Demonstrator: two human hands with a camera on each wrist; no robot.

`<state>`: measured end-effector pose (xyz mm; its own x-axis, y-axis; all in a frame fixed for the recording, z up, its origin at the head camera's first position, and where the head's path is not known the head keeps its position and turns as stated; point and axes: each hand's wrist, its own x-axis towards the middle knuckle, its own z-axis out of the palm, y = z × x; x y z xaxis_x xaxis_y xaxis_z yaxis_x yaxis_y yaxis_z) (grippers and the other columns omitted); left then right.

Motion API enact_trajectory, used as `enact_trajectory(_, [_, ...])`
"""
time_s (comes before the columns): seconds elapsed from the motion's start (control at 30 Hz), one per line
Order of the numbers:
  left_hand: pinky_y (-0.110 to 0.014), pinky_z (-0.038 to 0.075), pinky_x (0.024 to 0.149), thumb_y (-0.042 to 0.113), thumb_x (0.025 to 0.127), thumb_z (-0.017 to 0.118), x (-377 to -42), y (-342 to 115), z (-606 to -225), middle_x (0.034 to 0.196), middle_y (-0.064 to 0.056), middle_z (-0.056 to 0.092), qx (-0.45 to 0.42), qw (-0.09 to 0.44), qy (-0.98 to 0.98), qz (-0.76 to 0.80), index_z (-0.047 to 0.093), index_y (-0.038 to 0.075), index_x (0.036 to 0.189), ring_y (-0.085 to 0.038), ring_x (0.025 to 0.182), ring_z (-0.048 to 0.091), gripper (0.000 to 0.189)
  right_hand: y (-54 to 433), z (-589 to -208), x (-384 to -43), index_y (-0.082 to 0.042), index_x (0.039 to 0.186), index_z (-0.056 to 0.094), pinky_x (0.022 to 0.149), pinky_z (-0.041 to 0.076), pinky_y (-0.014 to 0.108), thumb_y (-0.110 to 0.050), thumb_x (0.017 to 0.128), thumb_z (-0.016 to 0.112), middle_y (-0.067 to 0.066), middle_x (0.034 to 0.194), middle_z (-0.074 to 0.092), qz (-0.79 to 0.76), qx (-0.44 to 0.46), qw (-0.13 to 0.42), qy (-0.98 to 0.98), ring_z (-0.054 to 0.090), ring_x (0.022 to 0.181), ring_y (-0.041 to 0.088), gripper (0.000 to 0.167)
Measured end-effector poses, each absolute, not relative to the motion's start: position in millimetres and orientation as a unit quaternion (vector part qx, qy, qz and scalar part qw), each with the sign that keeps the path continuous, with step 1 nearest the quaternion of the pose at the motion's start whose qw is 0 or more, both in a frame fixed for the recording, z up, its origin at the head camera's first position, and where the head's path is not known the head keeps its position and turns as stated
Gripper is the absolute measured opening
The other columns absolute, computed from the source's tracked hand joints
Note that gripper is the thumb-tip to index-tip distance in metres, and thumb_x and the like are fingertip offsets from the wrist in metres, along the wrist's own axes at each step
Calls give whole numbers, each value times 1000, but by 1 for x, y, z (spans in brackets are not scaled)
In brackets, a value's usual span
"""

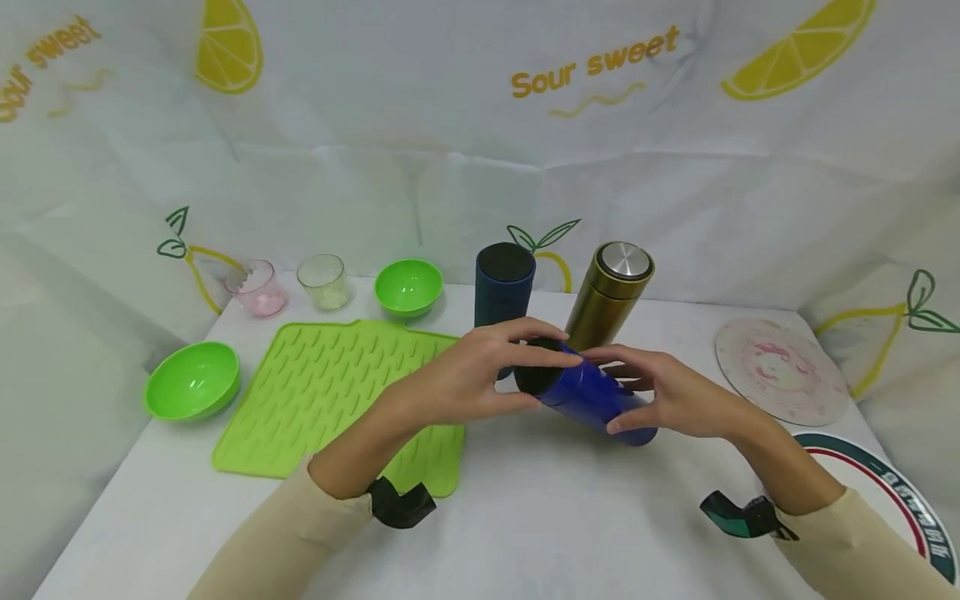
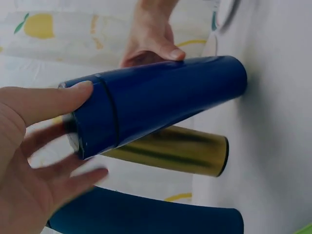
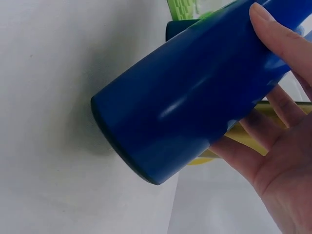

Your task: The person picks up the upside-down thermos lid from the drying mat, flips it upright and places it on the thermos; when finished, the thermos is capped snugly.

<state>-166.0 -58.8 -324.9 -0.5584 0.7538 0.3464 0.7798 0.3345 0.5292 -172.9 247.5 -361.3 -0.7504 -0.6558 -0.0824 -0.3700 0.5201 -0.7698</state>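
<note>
A blue thermos flask (image 1: 592, 396) is tilted above the white table, its black-topped lid end toward the left. My left hand (image 1: 476, 367) holds the lid end; in the left wrist view its thumb lies on the lid's side and some fingers are spread. On the flask's body is my right hand (image 1: 671, 396), thumb on the near side and fingers behind. The flask's dark base rim shows in the right wrist view; whether it touches the table I cannot tell. Just behind stand a gold thermos flask (image 1: 606, 304) with a steel top and a dark teal flask (image 1: 502, 292).
To the left lies a green drying mat (image 1: 330, 392). Around it are a green bowl (image 1: 191, 383), another green bowl (image 1: 408, 287), a pink glass (image 1: 258, 290) and a clear glass (image 1: 324, 283). At right are a pink-patterned disc (image 1: 780, 371) and a white round item (image 1: 862, 500) with a green border.
</note>
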Motion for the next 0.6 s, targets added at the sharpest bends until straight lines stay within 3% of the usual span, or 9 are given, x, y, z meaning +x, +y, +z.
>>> enact_trajectory(0.13, [-20, 55, 83, 47, 82, 83, -161, -54, -324, 133, -5, 63, -408, 39, -862, -297, 58, 21, 146, -15, 101, 68, 73, 249, -362, -172, -12, 149, 45, 98, 55, 63, -22, 84, 85, 23, 150, 52, -386, -306, 171, 853, 55, 131, 54, 77])
enact_trajectory(0.23, [-15, 51, 68, 49, 80, 84, -160, -52, -323, 120, -3, 68, -384, 38, -872, -300, 65, 20, 139, -12, 82, 64, 68, 249, -364, -171, -13, 149, 46, 98, 56, 60, -22, 83, 85, 22, 149, 53, -387, -311, 166, 852, 57, 130, 52, 77])
enact_trajectory(0.47, [-17, 59, 75, 28, 78, 89, -169, -56, -324, 126, -4, 66, -445, 16, -821, -358, 72, 20, 129, -15, 110, 66, 54, 248, -363, -173, -13, 148, 48, 98, 56, 59, -24, 82, 86, 19, 148, 56, -386, -317, 170, 850, 58, 131, 50, 77])
enact_trajectory(0.6, [-22, 57, 96, 24, 79, 89, -172, -57, -324, 133, -5, 65, -490, 17, -796, -354, 73, 20, 127, -17, 124, 63, 51, 249, -363, -171, -14, 148, 47, 98, 56, 60, -25, 82, 86, 19, 148, 56, -380, -316, 174, 852, 57, 132, 50, 77])
